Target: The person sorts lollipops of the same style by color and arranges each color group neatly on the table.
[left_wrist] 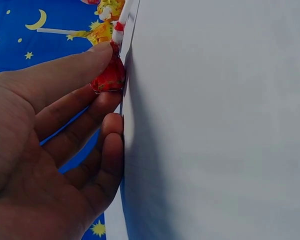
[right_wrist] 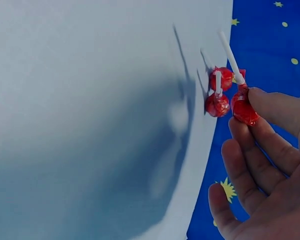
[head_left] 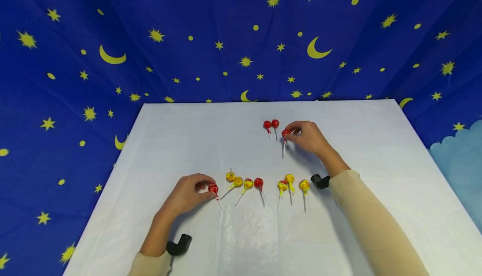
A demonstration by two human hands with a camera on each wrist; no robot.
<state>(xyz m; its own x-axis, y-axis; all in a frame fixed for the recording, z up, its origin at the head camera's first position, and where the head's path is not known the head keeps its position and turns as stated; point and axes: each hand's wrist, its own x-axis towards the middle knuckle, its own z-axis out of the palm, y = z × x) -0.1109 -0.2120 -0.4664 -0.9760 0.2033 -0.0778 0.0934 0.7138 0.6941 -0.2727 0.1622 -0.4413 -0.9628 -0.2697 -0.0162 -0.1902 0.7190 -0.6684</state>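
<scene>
Red-wrapped ball lollipop pair (head_left: 275, 123) is lying together; right hand (head_left: 309, 137) is pinching a third red one (head_left: 285, 133) just beside that pair. Left hand (head_left: 188, 194) is pinching a fourth red one (head_left: 213, 188), well apart. Seems only partway: a loose red one (head_left: 258, 183) and six yellow-wrapped ball lollipops (head_left: 248, 183) are lying on the pair's near side.

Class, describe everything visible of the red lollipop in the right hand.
The round red lollipop has a shiny, plastic-looking wrapper gathered at its neck, and a thin white stick. The person's bare right hand pinches its head, stick pointing towards the person. It is right of two wrapped red lollipops on the white table.
</scene>
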